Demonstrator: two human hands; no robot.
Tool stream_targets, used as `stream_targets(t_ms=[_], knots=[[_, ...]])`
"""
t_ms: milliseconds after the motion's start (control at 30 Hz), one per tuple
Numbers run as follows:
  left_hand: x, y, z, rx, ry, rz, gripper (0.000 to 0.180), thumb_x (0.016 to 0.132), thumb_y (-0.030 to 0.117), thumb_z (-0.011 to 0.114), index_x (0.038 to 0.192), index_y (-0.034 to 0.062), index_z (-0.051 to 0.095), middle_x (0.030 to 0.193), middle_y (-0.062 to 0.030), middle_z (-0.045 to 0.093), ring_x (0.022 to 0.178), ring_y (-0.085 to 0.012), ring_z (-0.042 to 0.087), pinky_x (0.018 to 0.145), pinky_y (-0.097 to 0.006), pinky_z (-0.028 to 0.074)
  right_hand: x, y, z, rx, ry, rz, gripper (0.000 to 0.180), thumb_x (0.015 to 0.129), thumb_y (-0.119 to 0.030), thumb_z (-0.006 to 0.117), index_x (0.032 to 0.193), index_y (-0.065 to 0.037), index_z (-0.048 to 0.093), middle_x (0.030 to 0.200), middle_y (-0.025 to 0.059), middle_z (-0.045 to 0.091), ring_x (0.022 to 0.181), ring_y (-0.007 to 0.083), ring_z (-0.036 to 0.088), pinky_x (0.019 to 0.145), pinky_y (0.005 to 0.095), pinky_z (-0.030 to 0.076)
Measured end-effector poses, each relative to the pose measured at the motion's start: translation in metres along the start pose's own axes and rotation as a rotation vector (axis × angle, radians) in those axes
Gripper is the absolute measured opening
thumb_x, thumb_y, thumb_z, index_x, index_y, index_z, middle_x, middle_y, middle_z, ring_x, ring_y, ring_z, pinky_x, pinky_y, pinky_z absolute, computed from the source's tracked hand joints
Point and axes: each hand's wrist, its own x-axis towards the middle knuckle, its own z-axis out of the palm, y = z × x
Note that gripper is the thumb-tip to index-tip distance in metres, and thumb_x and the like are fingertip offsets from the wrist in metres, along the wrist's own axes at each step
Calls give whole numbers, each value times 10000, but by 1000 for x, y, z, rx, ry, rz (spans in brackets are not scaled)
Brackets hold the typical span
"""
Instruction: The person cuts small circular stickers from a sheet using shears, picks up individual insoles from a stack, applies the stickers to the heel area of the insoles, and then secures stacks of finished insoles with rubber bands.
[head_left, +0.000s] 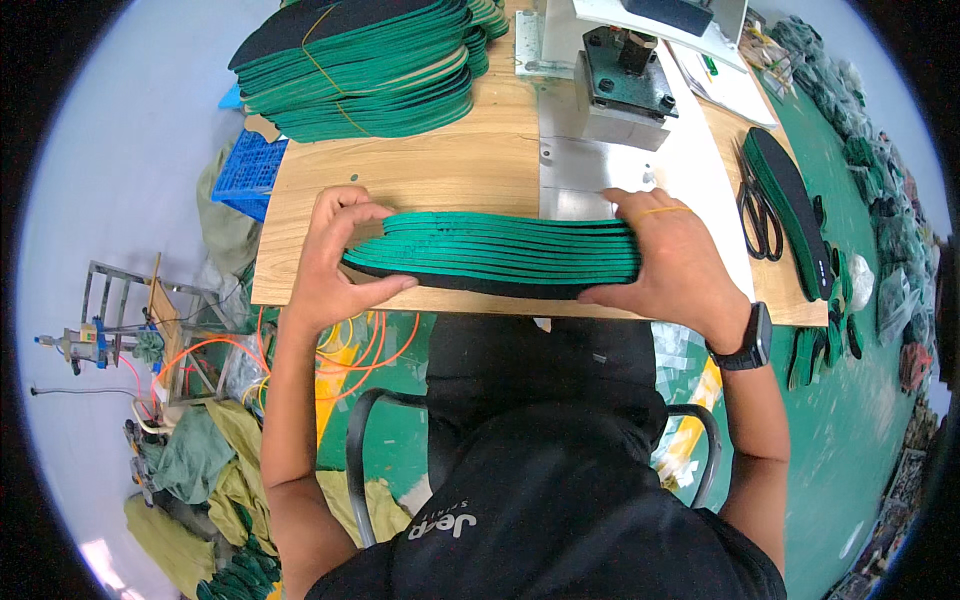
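Between my two hands lies a stack of insoles point(510, 248), green along the layered edges and black on the face toward me. It is held on its side at the table's front edge. My left hand point(335, 255) grips the left end, thumb below and fingers curled above. At the other end my right hand point(672, 258) clasps the stack the same way, with a yellow rubber band around a finger. Beyond my left hand stands a tall pile of green and black insoles point(370, 85) tied with a thin yellow band.
A press with a black metal block point(630, 80) stands at the back of the wooden table point(420, 170). Black scissors point(760, 210) and another insole stack point(785, 210) lie at the right. A blue crate point(250, 172) is beside the left edge; orange hoses point(375, 350) hang below.
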Motion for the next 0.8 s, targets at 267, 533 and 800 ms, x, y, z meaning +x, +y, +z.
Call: stream_targets(t_ms=[267, 533, 800], knots=[[25, 25, 9, 67, 40, -28, 722, 535, 215, 846, 1179, 43, 567, 1045, -141, 592, 950, -295, 568, 854, -353, 445, -6, 10, 15, 187, 159, 0, 702, 581, -195, 836, 1176, -18, 508, 967, 154, 553, 913, 317, 553, 794, 359, 458], [9, 25, 12, -114, 30, -106, 689, 581, 166, 796, 1201, 5, 540, 1090, -142, 529, 991, -253, 525, 876, -336, 405, -17, 21, 27, 329, 252, 110, 618, 615, -180, 840, 1118, -20, 519, 985, 138, 540, 901, 290, 554, 796, 333, 466], [8, 23, 24, -7, 138, -50, 691, 531, 185, 844, 1141, 6, 573, 1099, -160, 570, 999, -312, 553, 868, -379, 434, -20, 32, 28, 212, 115, 79, 851, 596, -128, 851, 1299, -25, 383, 1080, 126, 534, 987, 262, 553, 884, 328, 448]])
